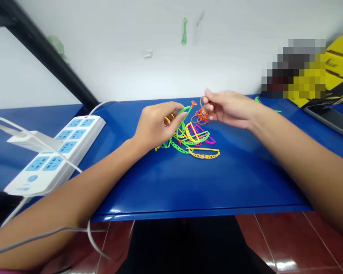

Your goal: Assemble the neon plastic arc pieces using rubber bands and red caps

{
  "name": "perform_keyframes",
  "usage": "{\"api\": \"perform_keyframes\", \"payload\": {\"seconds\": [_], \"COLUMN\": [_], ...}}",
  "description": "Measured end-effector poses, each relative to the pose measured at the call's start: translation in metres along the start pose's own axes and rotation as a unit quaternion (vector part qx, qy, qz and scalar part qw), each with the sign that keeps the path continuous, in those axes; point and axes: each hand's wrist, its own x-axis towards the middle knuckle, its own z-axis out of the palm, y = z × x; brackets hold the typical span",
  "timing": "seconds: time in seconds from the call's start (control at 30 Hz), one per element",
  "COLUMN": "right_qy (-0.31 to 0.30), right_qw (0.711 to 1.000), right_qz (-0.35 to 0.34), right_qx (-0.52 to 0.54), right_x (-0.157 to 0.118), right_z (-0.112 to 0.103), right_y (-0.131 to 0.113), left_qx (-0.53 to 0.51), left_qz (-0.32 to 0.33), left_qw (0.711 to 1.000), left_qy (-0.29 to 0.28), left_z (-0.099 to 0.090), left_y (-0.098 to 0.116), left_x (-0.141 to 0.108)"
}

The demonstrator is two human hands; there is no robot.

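Observation:
My left hand (159, 122) is curled, thumb and fingers closed around a green toy bow (184, 110), at the left of a pile of small plastic toy bows. An orange suction cup (193, 103) shows at the bow's upper end. To the right, my right hand (228, 108) pinches a brown rubber band (201, 101), raised just over the table. Below its fingertips lie more rubber bands (199, 121) and orange suction-cup pieces (203, 115). Nearest me in the pile is a yellow bow (205, 155), with a magenta bow (209, 139) behind it.
A white power strip (82, 141) with a plugged-in charger (34, 140) and loose cables stands left on the blue table (194, 188). At the right are a dark phone (331, 121), yellow-black boxes (341, 61) and a green piece (257, 99). A white wall (125, 49) rises behind.

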Motion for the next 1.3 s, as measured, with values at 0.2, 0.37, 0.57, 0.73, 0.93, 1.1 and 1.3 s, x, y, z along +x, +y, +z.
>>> {"api": "perform_keyframes", "payload": {"seconds": [0.2, 0.37, 0.57, 0.73, 0.93, 1.1, 1.3], "right_qy": [-0.085, -0.088, 0.012, 0.001, -0.011, -0.047, -0.039], "right_qw": [0.994, 0.990, 0.979, 0.971, 0.969, 0.976, 0.980], "right_qz": [-0.025, -0.096, -0.158, -0.172, -0.175, -0.147, -0.142], "right_qx": [-0.063, -0.059, -0.126, -0.167, -0.174, -0.156, -0.135], "right_x": [-0.009, -0.006, -0.008, -0.013, -0.013, -0.012, -0.011], "right_z": [0.009, 0.011, 0.016, 0.024, 0.026, 0.025, 0.026], "right_y": [-0.001, 0.007, 0.004, 0.000, 0.003, 0.006, 0.008], "left_qx": [0.010, 0.037, 0.063, 0.051, 0.056, 0.049, 0.014], "left_qz": [-0.020, -0.031, 0.021, 0.055, 0.058, 0.119, 0.096], "left_qw": [0.999, 0.995, 0.997, 0.997, 0.997, 0.991, 0.995], "left_qy": [0.027, 0.086, 0.034, -0.009, 0.020, 0.030, 0.020], "left_z": [-0.004, -0.009, -0.010, -0.011, -0.008, -0.008, -0.009], "left_y": [-0.002, -0.002, -0.001, -0.001, 0.002, 0.001, 0.000], "left_x": [0.002, 0.006, 0.005, 0.003, 0.002, 0.004, 0.003]}}
